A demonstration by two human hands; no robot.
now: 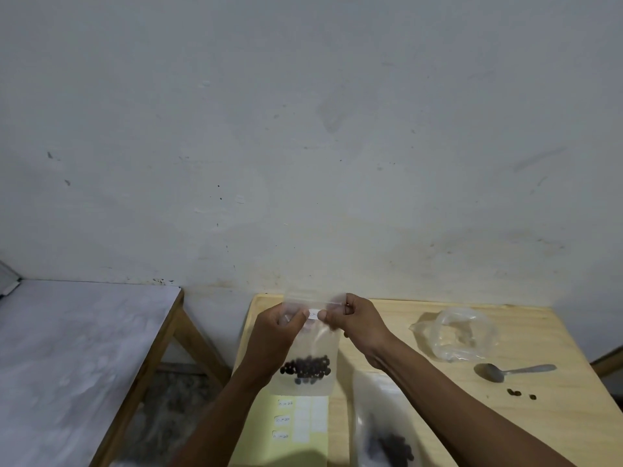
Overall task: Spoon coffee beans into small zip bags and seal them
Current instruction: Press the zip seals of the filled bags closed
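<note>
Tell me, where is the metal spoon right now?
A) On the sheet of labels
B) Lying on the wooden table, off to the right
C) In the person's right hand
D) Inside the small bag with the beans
B: the spoon lies on the wooden table right of both hands, while the left hand and right hand pinch the top of the small bag.

Clear glossy plastic zip bag (308,348), dull metal spoon (512,371), pale smooth wooden table (556,433), matt yellow paper label sheet (296,429)

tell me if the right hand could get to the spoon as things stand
Probably yes: the spoon lies bare on the table with nothing across its handle. But the right hand is pinching the zip bag top and would have to let go.
</note>
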